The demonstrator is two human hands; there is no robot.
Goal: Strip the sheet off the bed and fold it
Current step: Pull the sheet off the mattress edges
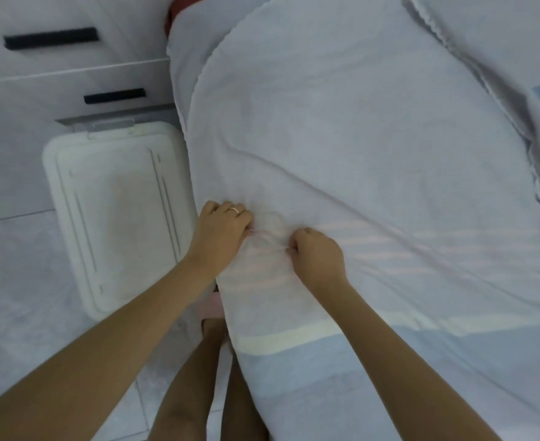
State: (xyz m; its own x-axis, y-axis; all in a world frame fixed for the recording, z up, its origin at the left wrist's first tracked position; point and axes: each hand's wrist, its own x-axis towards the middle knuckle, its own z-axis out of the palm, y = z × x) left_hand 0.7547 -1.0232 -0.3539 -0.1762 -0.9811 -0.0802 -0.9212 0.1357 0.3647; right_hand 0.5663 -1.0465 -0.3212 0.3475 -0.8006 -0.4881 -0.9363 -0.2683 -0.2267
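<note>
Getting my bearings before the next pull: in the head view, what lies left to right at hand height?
First the white lidded bin, left hand, right hand, then the sheet that both hands grip, spreading to the right.

This is a bedroom in a home. A bed (453, 370) fills the right side of the view, covered in soft pale cloth. A white sheet (342, 128) lies rumpled over a layer with light blue and cream stripes, and frilled bedding (472, 70) lies toward the top right. Just beside the bed stands a white drawer unit (55, 78) with dark slot handles (50, 38), like a bedside chest. In front of it a white plastic box (116, 211) with a moulded lid sits on a pale tiled floor (14, 281). The person stands right against the bed's edge on bare legs (198, 377).
</note>
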